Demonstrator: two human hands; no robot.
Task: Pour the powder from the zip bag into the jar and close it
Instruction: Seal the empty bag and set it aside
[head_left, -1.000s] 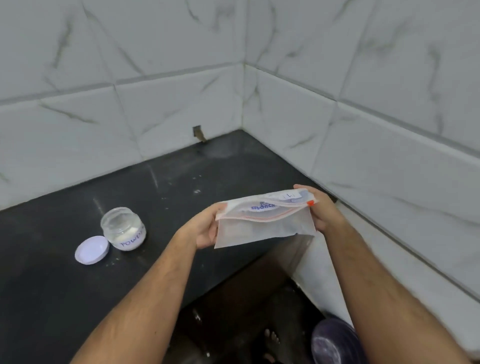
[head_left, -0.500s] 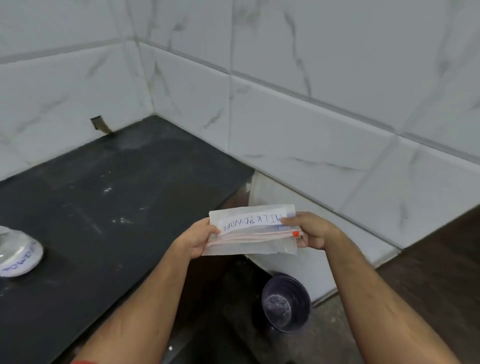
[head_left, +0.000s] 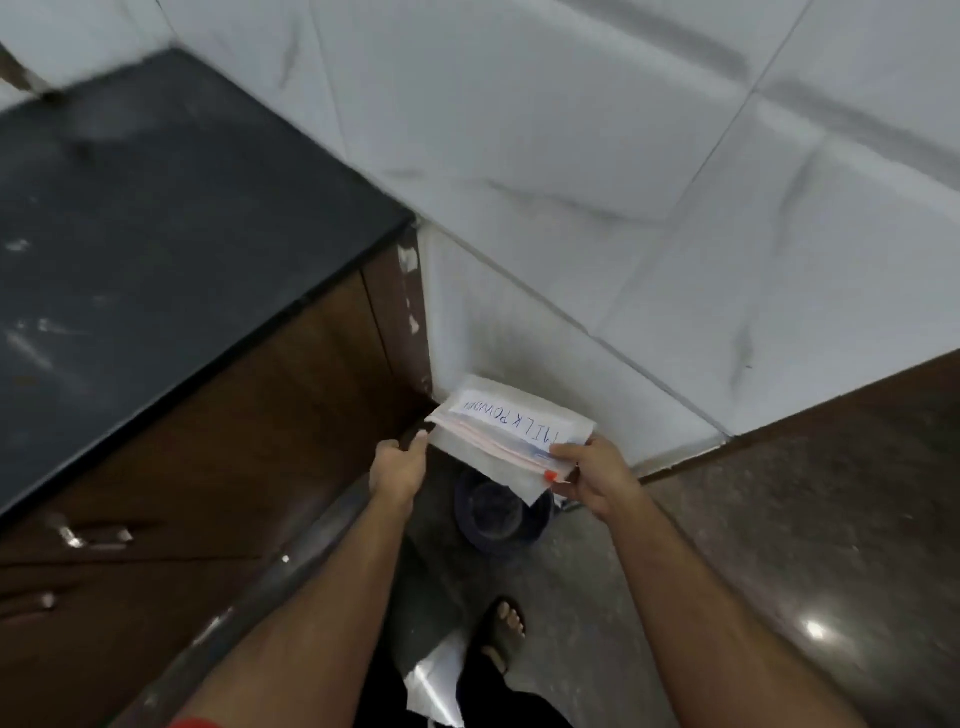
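Bare forearms (head_left: 291, 623), dark sandal (head_left: 503, 636), black trousers (head_left: 519, 712)

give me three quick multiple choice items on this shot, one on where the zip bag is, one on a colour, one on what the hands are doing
1. Where is the zip bag?
A. flat on the counter
B. in the air above the dark bucket on the floor
C. inside a drawer

2. What colour is the counter top?
A. white
B. red
C. black

3. How are the hands?
A. both hold the bag
B. both hang free
C. only the left holds it

Answers: 1 B, the bucket shows just under the bag. 2 C, a black slab beside white tiles. 3 A, the left hand pinches one end, the right hand the other.
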